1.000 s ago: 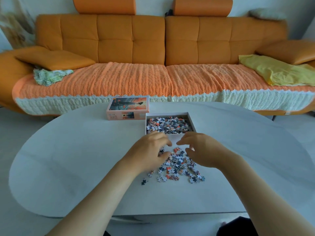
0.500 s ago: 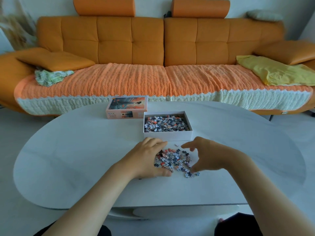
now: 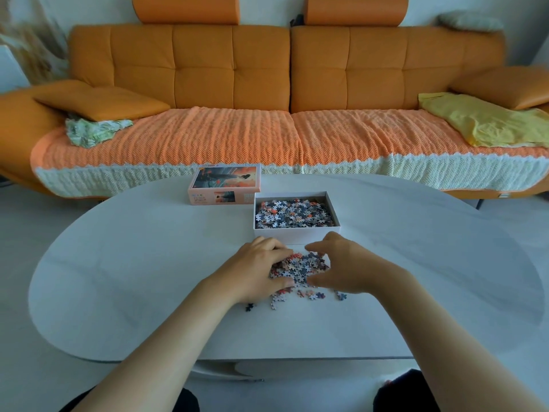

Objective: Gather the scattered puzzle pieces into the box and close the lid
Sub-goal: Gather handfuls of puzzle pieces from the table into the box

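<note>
Two hands (image 3: 255,272) (image 3: 346,267), one box (image 3: 297,235), pieces (image 3: 300,267) uncountable

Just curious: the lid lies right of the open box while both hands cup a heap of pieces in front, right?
No: the head view shows the lid left of the open box. The left hand and right hand do cup the heap of pieces in front of it.
</note>
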Tool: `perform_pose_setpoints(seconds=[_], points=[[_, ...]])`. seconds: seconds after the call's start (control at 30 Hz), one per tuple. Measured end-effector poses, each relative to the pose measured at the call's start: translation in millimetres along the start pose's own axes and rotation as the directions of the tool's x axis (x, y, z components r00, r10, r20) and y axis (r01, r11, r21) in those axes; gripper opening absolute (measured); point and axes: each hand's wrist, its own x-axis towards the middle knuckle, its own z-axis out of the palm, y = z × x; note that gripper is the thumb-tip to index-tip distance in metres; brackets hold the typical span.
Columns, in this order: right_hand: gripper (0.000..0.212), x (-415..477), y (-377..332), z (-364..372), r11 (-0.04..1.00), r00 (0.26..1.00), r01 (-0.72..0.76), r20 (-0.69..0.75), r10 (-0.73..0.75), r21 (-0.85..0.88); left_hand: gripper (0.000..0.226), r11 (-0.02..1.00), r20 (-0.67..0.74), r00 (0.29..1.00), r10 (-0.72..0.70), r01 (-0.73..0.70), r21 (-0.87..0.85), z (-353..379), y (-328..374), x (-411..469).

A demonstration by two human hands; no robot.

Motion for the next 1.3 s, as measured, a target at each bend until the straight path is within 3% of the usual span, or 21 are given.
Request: perform_pose_setpoints(seconds=[0.1, 0.27, 0.43, 0.6, 0.8, 0.97, 1.1, 1.3], points=[[0.074, 7.0, -8.5, 7.5, 0.998, 1.0, 0.02, 0.001, -0.019, -0.063, 0.049, 0.999, -0.052, 0.998, 0.018, -0.019, -0.027, 2.8, 0.7, 1.5], [0.038, 19.2, -16.7, 10.5, 0.999, 0.997, 0.046, -0.066, -0.044, 0.025, 0.036, 0.996, -0.103, 0.995, 0.011, -0.02, -0.082, 1.0, 3.2, 5.3], [0.021, 24.0, -21.1, 7.3, 0.998, 0.998, -0.004, -0.065, 0.008, 0.063, 0.029, 0.988, -0.108, 0.994, -0.024, 0.008, -0.154, -3.3, -0.4, 10.0], [0.02, 28.5, -19.9, 0.8, 0.996, 0.996, -0.022, -0.081, 0.029, 0.086, 0.009, 0.985, -0.109, 0.994, -0.011, -0.008, -0.172, -11.2, -4.4, 14.3], [0.01, 35.5, -15.9, -19.0, 0.987, 0.98, -0.015, -0.194, 0.046, 0.16, 0.008, 0.962, -0.047, 0.997, -0.06, 0.045, -0.269, -24.5, -6.9, 19.1], [0.014, 54.9, -11.6, -28.7, 0.962, 0.911, 0.059, -0.409, 0.058, 0.267, 0.011, 0.91, -0.293, 0.943, -0.157, 0.023, -0.414, -42.7, -10.4, 33.6], [0.018, 73.9, -9.5, -27.5, 0.97, 0.836, 0.116, -0.548, 0.02, 0.212, 0.011, 0.904, -0.459, 0.858, -0.23, 0.013, -0.428, -38.6, -13.9, 55.7], [0.027, 86.0, 0.5, -16.2, 0.995, 0.884, 0.041, -0.467, 0.006, 0.091, 0.015, 0.919, -0.434, 0.872, -0.225, 0.043, -0.391, -19.3, -10.7, 79.8]])
